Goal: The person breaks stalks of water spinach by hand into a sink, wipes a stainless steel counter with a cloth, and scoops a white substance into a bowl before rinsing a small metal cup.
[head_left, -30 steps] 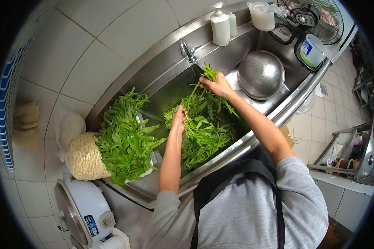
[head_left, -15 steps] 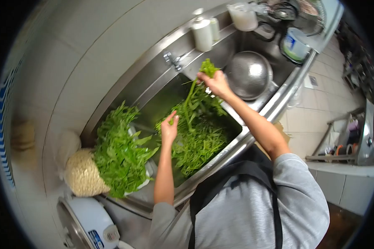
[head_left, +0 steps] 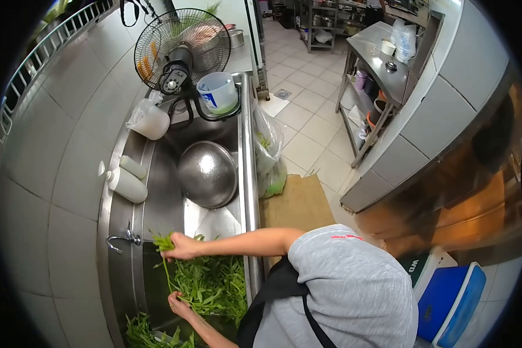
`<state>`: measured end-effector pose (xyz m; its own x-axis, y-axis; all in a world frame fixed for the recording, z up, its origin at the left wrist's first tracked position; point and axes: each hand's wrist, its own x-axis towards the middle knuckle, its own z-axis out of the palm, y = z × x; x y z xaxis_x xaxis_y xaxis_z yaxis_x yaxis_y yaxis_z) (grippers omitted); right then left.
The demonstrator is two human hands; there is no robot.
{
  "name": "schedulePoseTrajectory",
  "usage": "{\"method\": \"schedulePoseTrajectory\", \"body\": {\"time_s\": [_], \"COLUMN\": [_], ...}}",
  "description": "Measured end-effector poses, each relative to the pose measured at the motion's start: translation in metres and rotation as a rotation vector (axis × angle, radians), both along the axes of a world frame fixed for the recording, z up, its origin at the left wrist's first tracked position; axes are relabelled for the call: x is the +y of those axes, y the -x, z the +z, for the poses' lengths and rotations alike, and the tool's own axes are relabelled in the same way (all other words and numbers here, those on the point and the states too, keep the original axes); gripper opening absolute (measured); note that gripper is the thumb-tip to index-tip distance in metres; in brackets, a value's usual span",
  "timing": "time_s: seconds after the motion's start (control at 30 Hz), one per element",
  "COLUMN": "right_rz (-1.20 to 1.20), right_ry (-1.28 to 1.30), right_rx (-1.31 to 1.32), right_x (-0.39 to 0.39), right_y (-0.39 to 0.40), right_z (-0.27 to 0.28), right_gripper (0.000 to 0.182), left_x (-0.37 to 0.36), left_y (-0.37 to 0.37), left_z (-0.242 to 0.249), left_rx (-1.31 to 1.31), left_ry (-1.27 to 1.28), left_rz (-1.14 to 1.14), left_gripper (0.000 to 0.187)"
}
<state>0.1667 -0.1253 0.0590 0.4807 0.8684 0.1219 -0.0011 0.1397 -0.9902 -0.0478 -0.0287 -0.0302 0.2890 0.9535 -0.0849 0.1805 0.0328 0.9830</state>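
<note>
My right hand (head_left: 184, 246) is closed around a small bunch of leafy green stems (head_left: 165, 242) above the sink. One long stem hangs from that bunch down to my left hand (head_left: 181, 304), whose fingers are pinched at its lower part. Beneath and beside both hands, a heap of long-leaved greens (head_left: 217, 287) fills much of the sink basin (head_left: 153, 284). More picked greens (head_left: 142, 332) show at the bottom edge, partly cut off by the view.
An upturned metal bowl (head_left: 207, 174) rests in the neighbouring basin. A faucet (head_left: 124, 238), a white pump bottle (head_left: 127, 184) and a tub (head_left: 149, 119) line the wall side. A fan (head_left: 182, 58) and plastic container (head_left: 217, 93) stand beyond. Plastic bags (head_left: 267, 139) hang outside the sink.
The view has swung round, bringing the fan and floor into sight. My left hand, earlier apart from the stems, now meets the long stem. My right hand still grips the bunch.
</note>
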Motion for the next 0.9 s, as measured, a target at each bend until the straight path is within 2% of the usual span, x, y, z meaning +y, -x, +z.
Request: {"method": "schedulePoseTrajectory", "body": {"time_s": [0.07,0.13,0.17,0.2,0.27,0.3,0.33,0.37,0.4,0.43,0.47,0.5,0.53,0.57,0.6,0.63,0.67,0.7,0.77,0.8,0.87,0.9], "right_rz": [-0.029,-0.064,-0.087,-0.086,0.075,0.203,0.351,0.473,0.611,0.581,0.64,0.663,0.75,0.785,0.822,0.774,0.752,0.736,0.699,0.705,0.705,0.67], "right_ry": [0.006,-0.049,-0.039,-0.044,-0.097,-0.123,-0.121,0.006,0.124,0.126,0.054,0.326,0.488,0.516,0.497,0.488,0.465,0.457,0.371,0.334,0.325,0.334], "right_rx": [-0.053,-0.103,-0.033,-0.037,-0.07,-0.233,-0.342,-0.47,-0.598,-0.65,-0.554,-0.599,-0.212,-0.002,0.118,0.263,0.384,0.443,0.506,0.58,0.619,0.625], "right_x": [-0.007,-0.001,-0.01,-0.009,-0.009,-0.007,-0.011,-0.008,-0.007,-0.007,0.0,0.004,-0.005,0.006,0.005,0.002,0.01,0.01,0.015,0.016,0.018,0.019], "right_y": [0.02,0.034,0.038,0.037,0.038,0.037,0.039,0.035,0.034,0.033,0.026,0.018,0.005,-0.004,-0.016,-0.022,-0.03,-0.038,-0.051,-0.052,-0.053,-0.051], "right_z": [-0.004,-0.014,-0.003,-0.002,-0.007,-0.016,-0.019,-0.024,-0.026,-0.032,-0.04,-0.024,-0.014,-0.032,-0.019,-0.006,-0.013,-0.008,-0.007,-0.007,-0.007,-0.004], "right_gripper": [0.024,0.026,0.028,0.028,0.03,0.03,0.033,0.035,0.037,0.042,0.045,0.046,0.05,0.055,0.057,0.054,0.053,0.051,0.041,0.038,0.036,0.034], "left_x": [-0.001,0.006,0.023,0.028,0.03,0.022,0.011,0.006,0.013,0.02,0.011,0.014,0.013,0.021,0.003,0.0,-0.011,-0.02,-0.026,-0.03,-0.029,-0.038], "left_y": [0.004,0.007,0.024,0.035,0.058,0.057,0.053,0.05,0.057,0.072,0.072,0.071,0.071,0.079,0.069,0.068,0.059,0.05,0.036,0.029,0.016,0.008], "left_z": [0.002,-0.009,-0.038,-0.047,-0.057,-0.049,-0.034,-0.025,-0.031,-0.04,-0.034,-0.028,-0.024,-0.038,-0.012,0.001,0.017,0.037,0.054,0.066,0.066,0.083], "left_rx": [0.098,-0.012,-0.166,-0.11,-0.115,-0.114,0.023,0.164,0.118,0.086,-0.041,-0.02,-0.008,-0.018,-0.132,-0.047,-0.09,-0.061,-0.053,0.03,0.114,0.16], "left_ry": [0.069,0.235,0.264,0.257,0.259,0.26,0.194,0.131,0.065,-0.005,-0.023,-0.076,-0.047,-0.114,-0.075,-0.076,-0.091,-0.051,-0.03,-0.026,-0.461,-0.319], "left_rz": [0.057,0.21,0.242,0.361,0.355,0.359,0.421,0.488,0.421,0.371,0.333,0.255,0.266,0.229,0.259,0.217,0.231,0.232,0.108,0.05,-0.183,-0.295], "left_gripper": [0.028,0.028,0.027,0.025,0.031,0.031,0.036,0.041,0.044,0.047,0.045,0.044,0.043,0.042,0.038,0.033,0.028,0.026,0.023,0.019,0.017,0.018]}}
